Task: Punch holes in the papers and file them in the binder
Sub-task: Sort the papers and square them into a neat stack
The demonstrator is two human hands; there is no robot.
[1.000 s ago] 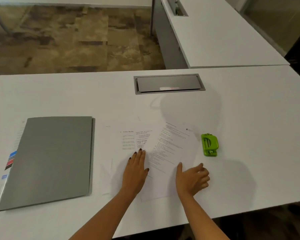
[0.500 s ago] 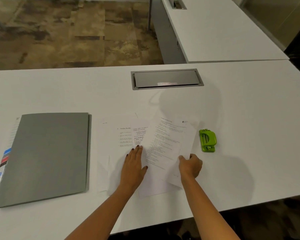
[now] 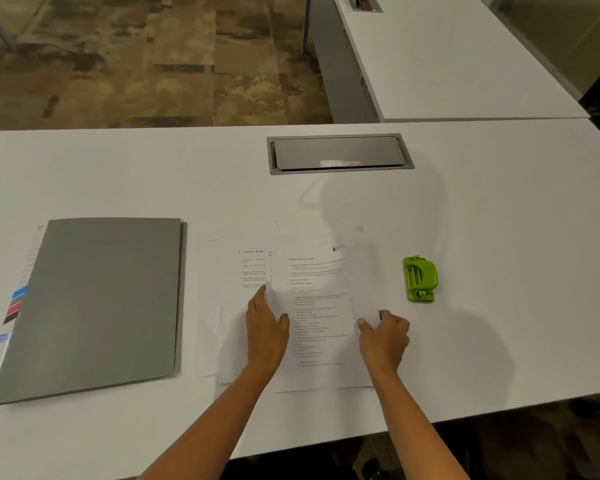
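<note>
A: Head view: the hands?
B: Left hand (image 3: pixel 265 323) lies flat, fingers straight, on the papers (image 3: pixel 234 275) at centre frame. Right hand (image 3: pixel 383 336) pinches the right edge of the top sheet (image 3: pixel 319 299)
A: Binder, punch?
B: Binder (image 3: pixel 101 299) closed, left of frame; punch (image 3: pixel 420 279) right of the papers, apart

On the white counter (image 3: pixel 499 237) a closed grey binder (image 3: pixel 101 299) lies toward the left edge, a green hole punch (image 3: pixel 420 279) sits right of the middle, and printed papers (image 3: pixel 222 306) lie between them near the front edge. The left hand (image 3: pixel 265 323) rests flat on the papers with straight fingers (image 3: pixel 260 297), while the right hand (image 3: pixel 383 337) pinches the right edge of the top sheet (image 3: pixel 319 306)
</note>
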